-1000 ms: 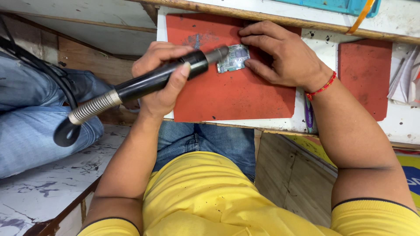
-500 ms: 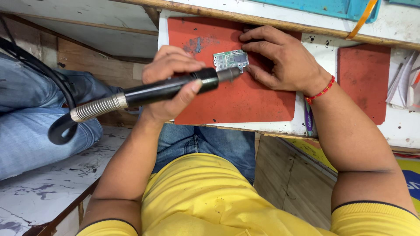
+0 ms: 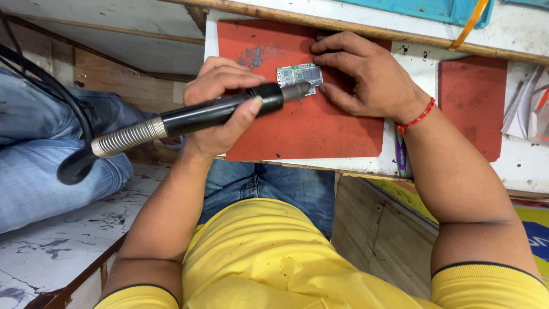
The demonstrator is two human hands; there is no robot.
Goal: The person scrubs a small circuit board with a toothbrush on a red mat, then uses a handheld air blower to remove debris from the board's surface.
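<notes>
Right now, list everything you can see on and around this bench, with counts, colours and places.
circuit board: one, green and silver, on the big red mat
hot-air wand: one, black with metal nozzle and spring collar, nozzle over the board
big red mat: one, red, bench centre
small red mat: one, red, bench right
pen: one, purple, bench front edge
papers: a few, white, far right
blue tray: one, top edge
left hand: gripping the wand
right hand: fingers steadying the board, red thread on the wrist
</notes>
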